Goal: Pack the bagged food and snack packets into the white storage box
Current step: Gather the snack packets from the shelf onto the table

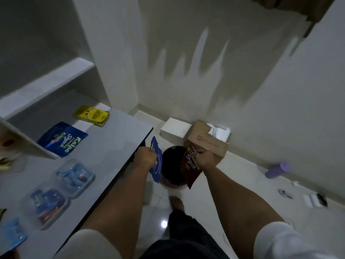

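Holding a packet apiece, both hands hang over a dark bin (pixel 172 161) on the floor, off the counter (pixel 104 146) edge. The left hand (pixel 146 158) pinches a blue packet (pixel 156 161); the right hand (pixel 205 159) grips a red packet (pixel 189 168). Loosen either grip here and a snack lands in the bin (not the white box (pixel 174 129), which sits further off by the wall). More packets, like the blue bag (pixel 63 140), wait on the counter.

At frame centre a bin (pixel 172 165) stands on the floor, right of the table (pixel 104 146). Behind it sit a cardboard box (pixel 205 144) and, to its left, a block (pixel 174 129). Packets (pixel 63 139) lie on the table at left.
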